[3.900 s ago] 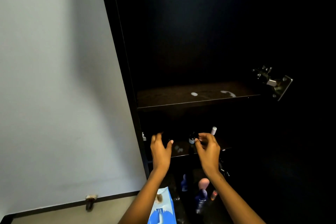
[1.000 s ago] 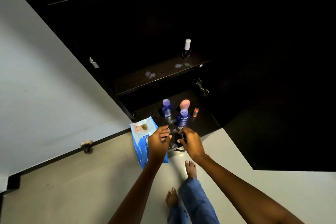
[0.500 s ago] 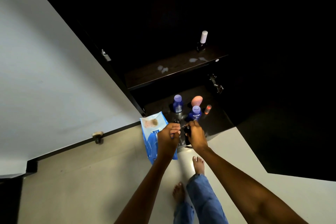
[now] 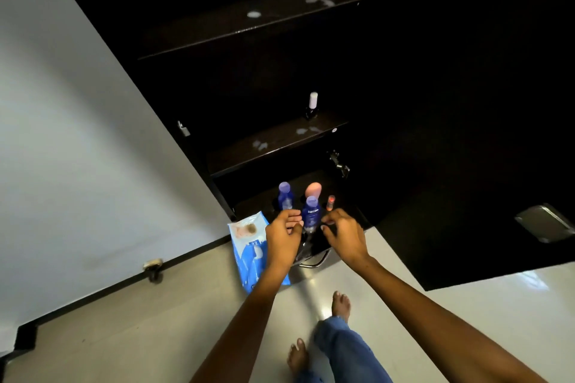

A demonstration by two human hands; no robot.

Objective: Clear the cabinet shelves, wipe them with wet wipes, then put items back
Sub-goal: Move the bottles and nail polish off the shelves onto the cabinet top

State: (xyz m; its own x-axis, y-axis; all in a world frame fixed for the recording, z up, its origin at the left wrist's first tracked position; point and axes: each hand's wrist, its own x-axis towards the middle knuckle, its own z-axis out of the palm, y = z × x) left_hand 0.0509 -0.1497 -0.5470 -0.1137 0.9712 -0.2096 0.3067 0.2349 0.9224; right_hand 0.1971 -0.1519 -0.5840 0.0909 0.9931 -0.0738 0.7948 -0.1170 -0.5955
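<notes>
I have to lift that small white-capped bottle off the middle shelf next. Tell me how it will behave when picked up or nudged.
The small bottle stands upright alone on the middle shelf; tall and narrow, it would probably tip if nudged sideways. It looks light enough for a pinch grip. The dark body may be glass, so likely breakable if it drops to the floor.

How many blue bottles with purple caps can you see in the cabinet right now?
2. One blue bottle stands at the back left of the bottom shelf; the other blue bottle is nearer, between the left hand and right hand. The dark interior could hide others.
</notes>
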